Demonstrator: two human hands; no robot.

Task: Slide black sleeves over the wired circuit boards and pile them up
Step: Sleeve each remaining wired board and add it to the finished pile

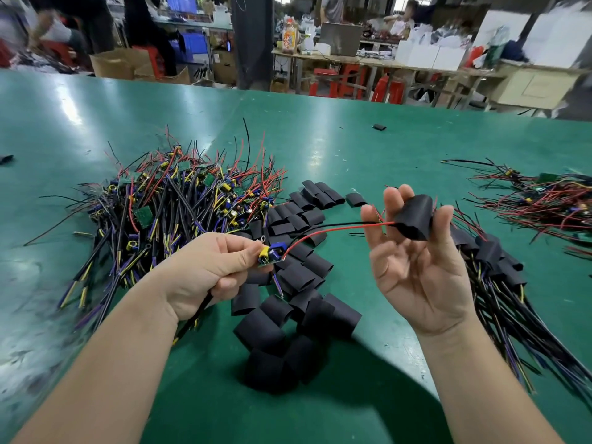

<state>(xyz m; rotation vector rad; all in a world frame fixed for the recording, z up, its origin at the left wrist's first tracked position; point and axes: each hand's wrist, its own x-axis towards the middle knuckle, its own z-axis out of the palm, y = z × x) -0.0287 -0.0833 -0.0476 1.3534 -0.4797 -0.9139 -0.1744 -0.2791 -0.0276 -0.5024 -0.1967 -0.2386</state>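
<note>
Green matting is spread over a big workbench (352, 149), with a blurry workshop full of boxes and red stools seen behind it. A heap of bare wired boards (179, 193) is piled on the left side, loose sleeves (288, 315) are scattered in the middle, and what looks like the finished sleeved pile (493, 257) is laid out on the right. One small circuit board (269, 256) with yellow and blue parts is pinched between thumb and forefinger of the left hand (205, 267), the rest of those fingers being curled round its cable. A black sleeve (413, 219) is held up in the right hand (416, 270), palm towards the camera, gripped between thumb and the upper fingers, the outer fingers left loose. The red and black leads (336, 228) are seen running from the board straight into the sleeve's left mouth, so the threading step seems done. Key bit: the board sits left of and lower than the sleeve, and the sleeve's long axis is roughly lined up with the leads, so it probably just needs to be slid leftwards down them onto the board. Snagging on the tall components could be expected.
</note>
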